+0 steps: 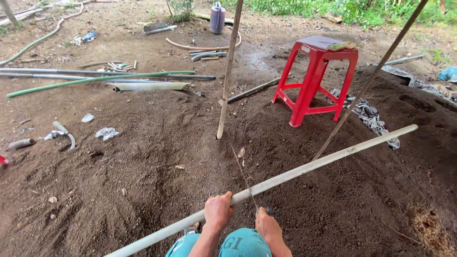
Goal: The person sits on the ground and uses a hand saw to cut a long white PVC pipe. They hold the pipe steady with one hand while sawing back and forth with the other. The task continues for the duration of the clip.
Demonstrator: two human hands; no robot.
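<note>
Left hand (218, 211) is wrapped around the long white pipe (266, 184) running toward 2 o'clock; right hand (267, 224) pinches a thin blade (244, 177) across it. Blade looks flimsy, could skid off the round pipe toward those knuckles.

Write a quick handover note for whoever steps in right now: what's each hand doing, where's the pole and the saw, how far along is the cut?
Left hand: gripped around the long white pole, which lies slanted over the dark soil.
Right hand: holds the thin saw blade, set across the pole beside the left hand.
Done: blade placed on the pole; depth of cut cannot be told.
Left: pole is in one piece.
Nearby: upright bamboo stake, red plastic stool.
</note>
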